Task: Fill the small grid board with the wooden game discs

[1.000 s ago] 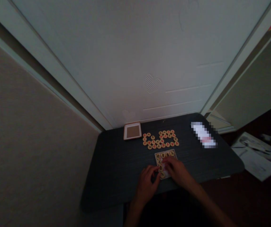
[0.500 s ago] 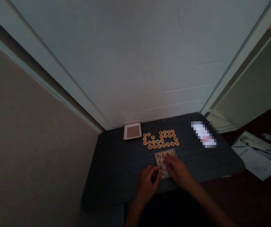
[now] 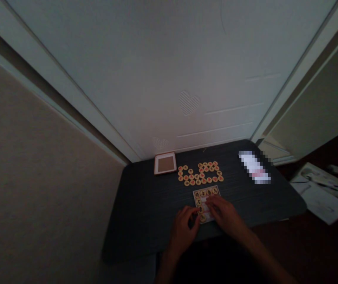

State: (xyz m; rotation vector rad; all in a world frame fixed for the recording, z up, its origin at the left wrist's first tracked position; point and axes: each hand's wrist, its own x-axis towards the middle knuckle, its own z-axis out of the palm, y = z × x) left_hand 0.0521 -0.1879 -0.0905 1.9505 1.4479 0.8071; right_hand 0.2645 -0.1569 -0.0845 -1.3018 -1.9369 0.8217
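Observation:
A small shallow box (image 3: 210, 221) lies near the front of the table. Round xiangqi pieces (image 3: 203, 192) with Chinese characters line its far side and its left side, and pale pink-and-white lining shows between them. My left hand (image 3: 183, 228) is at the box's left edge, thumb and forefinger curled towards each other beside the left row of pieces. Over the right part of the box is my right hand (image 3: 225, 215), its fingers closed together above the lining. Whatever either hand's fingertips hold is hidden or too small to make out.
Many loose xiangqi pieces (image 3: 192, 177) lie flat beyond the box. A shallow lid or tray (image 3: 166, 164) with a brown centre stands at the back left of the dark table (image 3: 139, 205). A blurred-out white object (image 3: 253, 165) lies right; a white door (image 3: 163, 71) rises behind.
The view has shifted slightly. My right fingers have moved a little over the box. My left hand stays at the box's left edge, and the pieces look unmoved.

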